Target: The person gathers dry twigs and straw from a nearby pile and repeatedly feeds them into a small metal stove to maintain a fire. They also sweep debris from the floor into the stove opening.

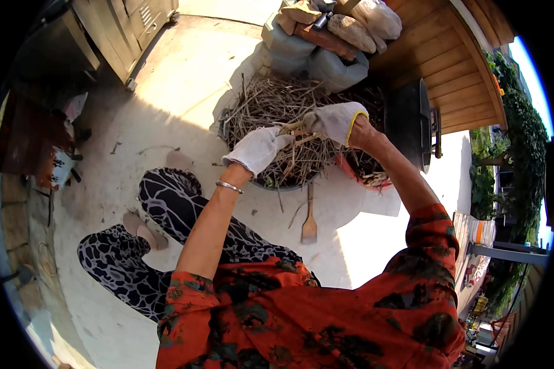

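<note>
My left hand [258, 148], in a white work glove, is closed on dry twigs [295, 131] above a wide tub [286, 187] heaped with dry sticks and stalks. My right hand [334, 122], in a white glove with a yellow cuff edge, grips the same small bunch from the other side. The two hands are a short way apart, with the twigs between them. More dry stalks [277, 99] fill the tub behind and beneath the hands. A red basket [351, 171] holding sticks stands to the right of the tub.
A wooden spatula [310, 228] lies on the concrete floor in front of the tub. Plastic jugs [291, 48] with stones [351, 31] and a brick on top stand behind it. A black metal container [404, 124] stands at the right, beside wood panelling [461, 78]. A metal cabinet [138, 27] is at the upper left.
</note>
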The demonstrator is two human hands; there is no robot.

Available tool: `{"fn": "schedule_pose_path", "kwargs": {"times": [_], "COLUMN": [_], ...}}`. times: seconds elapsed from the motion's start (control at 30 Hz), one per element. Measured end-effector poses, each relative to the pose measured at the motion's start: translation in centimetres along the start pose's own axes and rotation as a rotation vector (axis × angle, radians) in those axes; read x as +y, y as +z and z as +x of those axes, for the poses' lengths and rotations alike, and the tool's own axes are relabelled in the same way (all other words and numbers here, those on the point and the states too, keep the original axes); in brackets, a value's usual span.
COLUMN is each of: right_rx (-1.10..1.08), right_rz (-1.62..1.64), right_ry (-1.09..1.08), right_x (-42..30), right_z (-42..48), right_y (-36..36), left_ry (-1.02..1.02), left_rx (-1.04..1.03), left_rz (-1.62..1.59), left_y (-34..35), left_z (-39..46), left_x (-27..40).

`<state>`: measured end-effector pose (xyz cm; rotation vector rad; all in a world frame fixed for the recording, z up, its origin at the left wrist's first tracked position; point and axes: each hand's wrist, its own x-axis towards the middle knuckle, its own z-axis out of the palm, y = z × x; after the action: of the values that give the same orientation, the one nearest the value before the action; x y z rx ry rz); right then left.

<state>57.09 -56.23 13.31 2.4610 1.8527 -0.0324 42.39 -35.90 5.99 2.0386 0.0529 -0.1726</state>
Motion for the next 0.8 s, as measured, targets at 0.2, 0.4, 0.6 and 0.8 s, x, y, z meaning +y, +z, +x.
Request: {"fn": "schedule_pose_path", "kwargs": {"times": [0.2, 0.4, 0.6, 0.8], "right_rx": [0.143, -0.301, -0.077, 0.273], "right_rz": [0.320, 1.746, 1.820, 0.715], "right_ry": [-0.065, 0.954, 1.140, 0.694], "right_x": [-2.2, -5.1, -6.8, -10.6], "right_z": [0.9, 6.4, 7.7, 9.2], "right_y": [2.9, 0.8, 0.8, 7.6], "left_ry": [-0.020, -0.553, -0.438, -0.458], "left_rx": [-0.066, 0.493, 0.477, 0.310], "left_rz": [-1.249, -1.227, -1.289, -1.320], "left_y": [1.8, -2.1, -2.7, -0.8], "left_z": [0.3, 0.4, 2.6, 2.2], "left_x": [-2.2, -0.3, -3.8, -0.8]}}
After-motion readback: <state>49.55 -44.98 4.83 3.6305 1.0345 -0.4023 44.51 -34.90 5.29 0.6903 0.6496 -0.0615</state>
